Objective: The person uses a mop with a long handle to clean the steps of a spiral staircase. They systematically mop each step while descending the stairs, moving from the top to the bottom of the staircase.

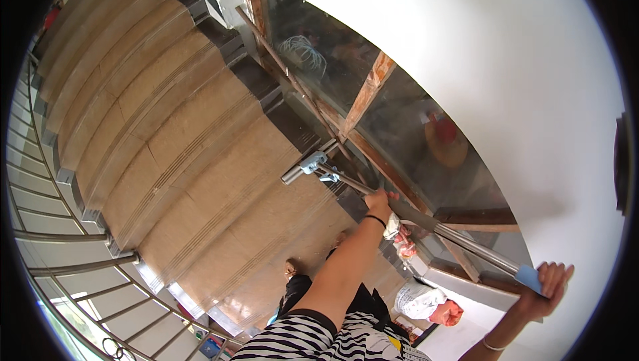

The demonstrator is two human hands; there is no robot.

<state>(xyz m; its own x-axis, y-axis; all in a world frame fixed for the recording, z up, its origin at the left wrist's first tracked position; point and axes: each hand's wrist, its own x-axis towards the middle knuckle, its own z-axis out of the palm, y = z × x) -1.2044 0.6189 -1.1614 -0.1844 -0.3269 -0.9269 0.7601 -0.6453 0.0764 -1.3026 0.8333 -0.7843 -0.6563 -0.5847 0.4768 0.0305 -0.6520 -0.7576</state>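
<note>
A long metal pole of a squeeze-type mop (pixel 477 250) slants across the lower right, with its blue and steel mop head (pixel 313 162) at the upper left end, over the stairs beside a wood-framed window (pixel 439 156). My left hand (pixel 380 202) is closed around the pole below the head. My right hand (pixel 548 288) grips the blue end of the handle (pixel 529 278) at the far right. Whether the head touches anything cannot be told.
Curved tan stairs (pixel 189 161) with a dark border fill the left and middle. A metal railing (pixel 65 236) bounds them at the left. A rusty rod (pixel 294 81) leans along the window. White and red bags (pixel 417 301) lie at the lower right, beside a white wall (pixel 539 86).
</note>
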